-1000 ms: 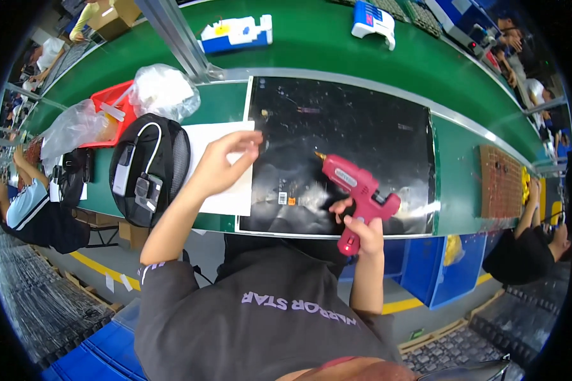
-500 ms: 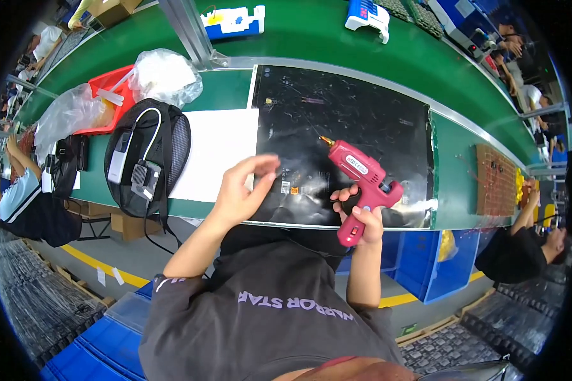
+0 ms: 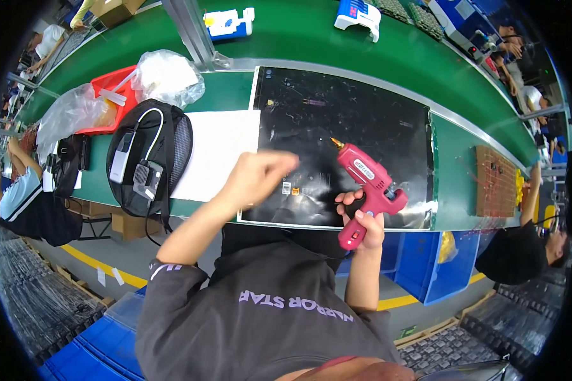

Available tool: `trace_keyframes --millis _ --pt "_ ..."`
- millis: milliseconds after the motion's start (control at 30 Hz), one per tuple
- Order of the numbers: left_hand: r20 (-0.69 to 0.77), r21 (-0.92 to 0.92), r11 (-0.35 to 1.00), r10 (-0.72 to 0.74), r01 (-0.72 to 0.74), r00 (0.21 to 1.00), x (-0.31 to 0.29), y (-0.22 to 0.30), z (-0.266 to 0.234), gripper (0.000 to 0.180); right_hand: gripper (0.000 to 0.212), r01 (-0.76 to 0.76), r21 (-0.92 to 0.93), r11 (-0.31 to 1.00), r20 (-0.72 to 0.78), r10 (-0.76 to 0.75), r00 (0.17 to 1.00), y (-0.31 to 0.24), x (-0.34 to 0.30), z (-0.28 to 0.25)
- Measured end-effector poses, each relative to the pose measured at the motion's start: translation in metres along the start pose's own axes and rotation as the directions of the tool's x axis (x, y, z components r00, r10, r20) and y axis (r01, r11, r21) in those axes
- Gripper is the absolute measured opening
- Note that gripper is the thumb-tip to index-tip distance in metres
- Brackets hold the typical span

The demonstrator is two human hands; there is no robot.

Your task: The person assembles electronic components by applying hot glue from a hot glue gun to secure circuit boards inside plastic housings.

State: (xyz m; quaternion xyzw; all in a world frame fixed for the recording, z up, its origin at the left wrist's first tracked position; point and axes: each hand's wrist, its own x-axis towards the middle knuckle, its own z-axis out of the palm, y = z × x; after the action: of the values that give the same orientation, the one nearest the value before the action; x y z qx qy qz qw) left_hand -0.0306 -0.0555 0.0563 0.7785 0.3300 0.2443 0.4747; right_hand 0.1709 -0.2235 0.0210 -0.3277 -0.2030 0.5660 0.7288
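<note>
Over mat (image 3: 349, 120) edge, glue gun (image 3: 370, 174), right hand (image 3: 373, 231)

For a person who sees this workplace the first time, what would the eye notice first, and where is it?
Probably the red glue gun, gripped in the right hand over the black mat, its tip pointing away and to the left. After it, perhaps the black bag left of the white sheet, and the bright red bin beyond that bag.
</note>
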Motion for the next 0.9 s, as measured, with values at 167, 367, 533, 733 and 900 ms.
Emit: trace_keyframes --millis 167,367,533,733,900 --pt "0.466 -0.276 0.96 0.092 0.045 0.88 -0.079 0.028 0.028 0.018 0.038 0.009 -0.023 1.0 0.0 -0.009 1.0 0.0 0.006 -0.005" --pt "0.611 -0.371 0.914 0.11 0.162 0.784 -0.109 0.016 0.056 0.02 0.038 -0.01 -0.012 1.0 -0.031 0.009 0.999 0.0 0.01 -0.002" --pt "0.558 -0.133 0.988 0.004 0.084 0.83 -0.121 -0.001 0.048 0.018 0.038 -0.009 -0.029 1.0 -0.024 0.008 1.0 -0.003 0.009 -0.005" --pt "0.212 -0.277 0.961 0.077 -0.016 0.974 -0.12 0.049 -0.018 0.012 0.037 -0.018 -0.027 0.999 0.002 0.018 1.0 -0.002 0.009 -0.008" --pt "-0.016 -0.538 0.795 0.324 -0.282 0.946 -0.102 0.055 -0.005 0.007 0.037 -0.031 -0.044 0.999 0.021 0.032 0.999 -0.001 0.011 -0.006"
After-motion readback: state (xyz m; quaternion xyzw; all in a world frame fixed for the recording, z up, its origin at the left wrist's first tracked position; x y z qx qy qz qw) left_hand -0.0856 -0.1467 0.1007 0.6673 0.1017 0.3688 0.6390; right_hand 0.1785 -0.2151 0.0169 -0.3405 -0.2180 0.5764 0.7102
